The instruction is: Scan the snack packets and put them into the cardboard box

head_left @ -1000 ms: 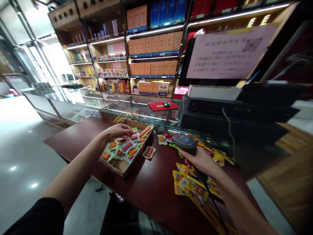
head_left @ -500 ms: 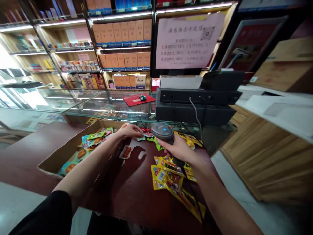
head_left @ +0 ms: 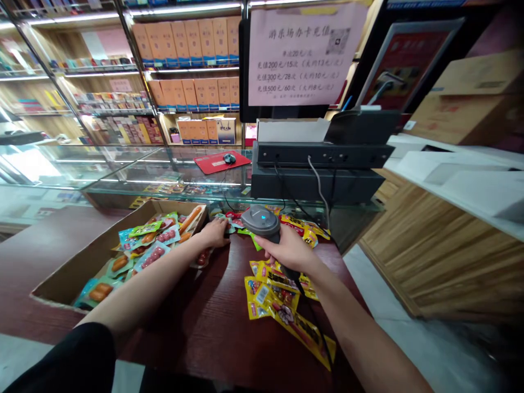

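Scanner (head_left: 257, 220): our right grip (head_left: 289, 249) is holding it near yellow packets (head_left: 284, 305).
Left grip (head_left: 216, 232): reaching just beside the box (head_left: 88, 254); we cannot tell whether it's holding anything.
Cable (head_left: 317, 319): crossing those packets; by snagging, could be dragging them.

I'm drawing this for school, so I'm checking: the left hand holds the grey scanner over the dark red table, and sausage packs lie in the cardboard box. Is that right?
Not quite: the head view shows the right hand, not the left hand, holding the grey scanner over the dark red table. The rest is right: sausage packs lie in the cardboard box.
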The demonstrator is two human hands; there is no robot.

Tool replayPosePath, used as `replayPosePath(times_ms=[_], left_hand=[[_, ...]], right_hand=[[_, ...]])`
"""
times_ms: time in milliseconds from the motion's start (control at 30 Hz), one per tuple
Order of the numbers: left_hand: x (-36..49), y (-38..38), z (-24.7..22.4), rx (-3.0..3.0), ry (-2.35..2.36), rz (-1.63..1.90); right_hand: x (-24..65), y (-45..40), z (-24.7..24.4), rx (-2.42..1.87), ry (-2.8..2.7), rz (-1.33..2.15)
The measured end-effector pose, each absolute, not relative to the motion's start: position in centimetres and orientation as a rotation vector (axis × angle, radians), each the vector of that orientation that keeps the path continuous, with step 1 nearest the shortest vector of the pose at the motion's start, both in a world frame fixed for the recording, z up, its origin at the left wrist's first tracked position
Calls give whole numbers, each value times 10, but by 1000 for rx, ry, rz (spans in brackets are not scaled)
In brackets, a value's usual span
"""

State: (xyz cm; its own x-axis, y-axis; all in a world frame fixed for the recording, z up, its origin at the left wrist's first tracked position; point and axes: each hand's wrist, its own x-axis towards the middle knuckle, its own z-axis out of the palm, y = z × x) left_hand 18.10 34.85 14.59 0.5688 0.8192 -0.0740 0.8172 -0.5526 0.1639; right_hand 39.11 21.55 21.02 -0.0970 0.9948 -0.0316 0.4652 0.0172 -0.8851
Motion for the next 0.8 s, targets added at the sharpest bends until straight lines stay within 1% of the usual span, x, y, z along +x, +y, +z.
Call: replayPosePath(times_ms=[200,500,633,800], left_hand=[[177,342,155,2587,1407,-105],[175,341,150,2746,1375,-133],[171,344,152,2685,1396,11],[161,354,161,2360,1452,458]], right_hand=[[392,214,212,-1502,-1598,1043],[390,213,213,-1503,-1646,1002],[391,213,211,-1491,-1660,1006],[393,215,210,-1502,-1648,1004]])
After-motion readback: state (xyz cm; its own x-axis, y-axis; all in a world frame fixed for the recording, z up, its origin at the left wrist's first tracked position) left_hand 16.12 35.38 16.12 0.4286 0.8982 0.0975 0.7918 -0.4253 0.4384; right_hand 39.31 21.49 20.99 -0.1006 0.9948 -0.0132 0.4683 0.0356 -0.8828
